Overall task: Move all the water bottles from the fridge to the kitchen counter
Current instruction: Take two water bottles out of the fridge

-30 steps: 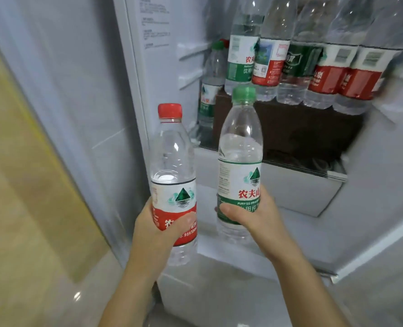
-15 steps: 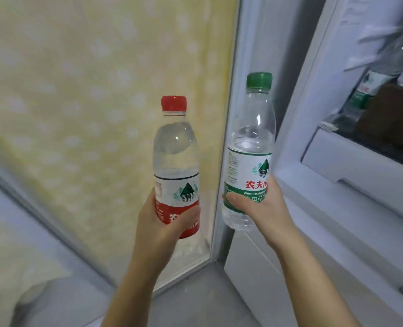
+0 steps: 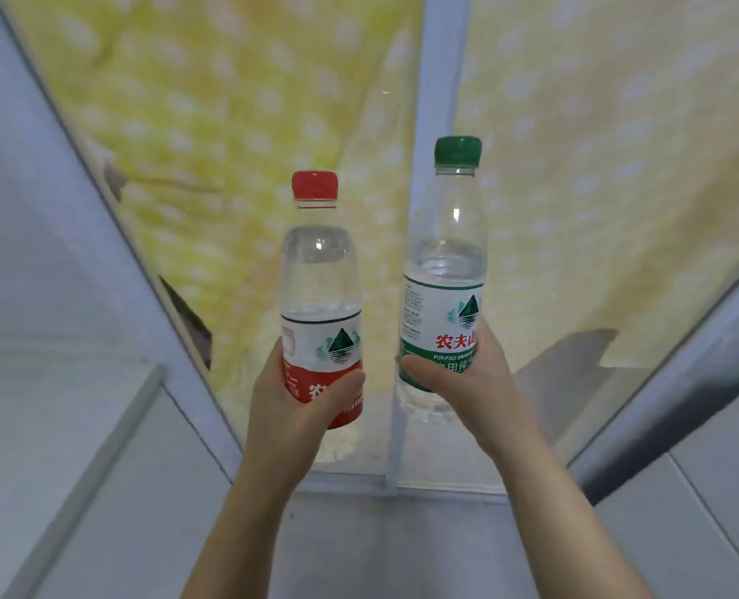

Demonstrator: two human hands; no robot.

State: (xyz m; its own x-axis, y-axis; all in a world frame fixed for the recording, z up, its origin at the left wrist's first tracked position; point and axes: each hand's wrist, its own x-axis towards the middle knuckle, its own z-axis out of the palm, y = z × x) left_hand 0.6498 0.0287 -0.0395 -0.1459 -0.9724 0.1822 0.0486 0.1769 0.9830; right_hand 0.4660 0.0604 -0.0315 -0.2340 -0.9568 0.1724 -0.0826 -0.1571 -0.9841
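Red cap: red-capped clear plastic water bottle (image 3: 321, 291), upright in mid-air, water just above its label.
Green cap: green-capped clear plastic water bottle (image 3: 445, 261) at its 3 o'clock, apart, water above its label.
Left: left hand (image 3: 292, 410) clasps the red label.
Right: right hand (image 3: 473, 382) clasps the green label.
Behind: yellow white-dotted curtain (image 3: 212, 101) at 12 o'clock.

The red-capped clear plastic water bottle (image 3: 321, 296) is held upright in the left hand (image 3: 290, 412), and the green-capped clear plastic water bottle (image 3: 443, 270) in the right hand (image 3: 476, 386). Below them, a smooth grey floor (image 3: 393, 551) is met by a pale-framed glass partition (image 3: 439, 80) standing on it.
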